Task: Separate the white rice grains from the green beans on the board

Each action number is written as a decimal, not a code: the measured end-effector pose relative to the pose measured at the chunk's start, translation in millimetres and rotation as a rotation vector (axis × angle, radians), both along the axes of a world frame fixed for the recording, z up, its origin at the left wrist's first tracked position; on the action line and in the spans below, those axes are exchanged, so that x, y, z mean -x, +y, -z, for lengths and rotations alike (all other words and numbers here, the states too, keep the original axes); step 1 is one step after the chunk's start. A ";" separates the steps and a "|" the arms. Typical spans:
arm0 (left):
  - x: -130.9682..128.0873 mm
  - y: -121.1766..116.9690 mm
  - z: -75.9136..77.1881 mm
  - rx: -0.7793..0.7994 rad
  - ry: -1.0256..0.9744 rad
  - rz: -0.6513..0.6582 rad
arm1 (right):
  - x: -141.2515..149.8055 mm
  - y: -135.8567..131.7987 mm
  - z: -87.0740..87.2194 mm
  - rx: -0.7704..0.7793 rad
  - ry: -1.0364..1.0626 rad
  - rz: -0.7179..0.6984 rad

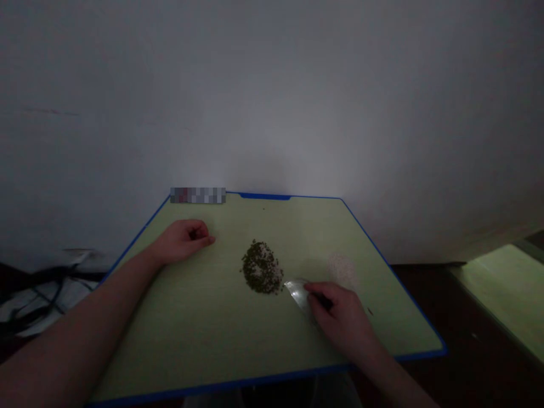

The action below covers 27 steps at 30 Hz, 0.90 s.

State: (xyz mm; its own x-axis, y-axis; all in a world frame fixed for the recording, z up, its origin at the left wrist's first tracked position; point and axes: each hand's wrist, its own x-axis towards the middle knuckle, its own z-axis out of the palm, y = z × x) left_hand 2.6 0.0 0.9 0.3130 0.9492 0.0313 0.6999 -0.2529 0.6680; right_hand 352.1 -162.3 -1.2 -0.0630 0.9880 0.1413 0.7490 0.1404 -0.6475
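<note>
A small heap of green beans mixed with white grains [261,267] lies in the middle of a pale green table [204,340]. My right hand [338,320] is closed on a shiny spoon [297,292], whose bowl points at the heap's right edge. A faint patch of white grains [342,267] sits just beyond that hand. My left hand [185,239] rests on the table to the left of the heap, fingers curled into a loose fist with nothing visible in it.
The table has a blue rim [369,241] and stands against a white wall [272,102]. Dark cables [38,300] lie on the floor at the left. Another green tabletop [510,289] shows at the right.
</note>
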 end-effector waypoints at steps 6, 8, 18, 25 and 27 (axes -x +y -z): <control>-1.2 -0.5 -0.5 -0.009 0.001 0.006 | -15.6 0.9 3.5 0.002 -0.012 0.092; -1.0 0.0 -0.2 -0.015 0.005 0.005 | -18.4 0.0 3.2 -0.009 -0.018 0.105; -0.8 -0.3 -2.0 -0.004 0.014 -0.002 | 10.5 7.3 -7.6 -0.010 -0.018 -0.041; -0.1 0.1 -1.3 -0.017 0.024 0.010 | -0.4 15.5 -5.0 0.018 -0.092 0.061; -1.3 -0.4 -2.4 -0.016 0.022 0.009 | -12.3 17.0 -5.3 0.020 -0.102 0.094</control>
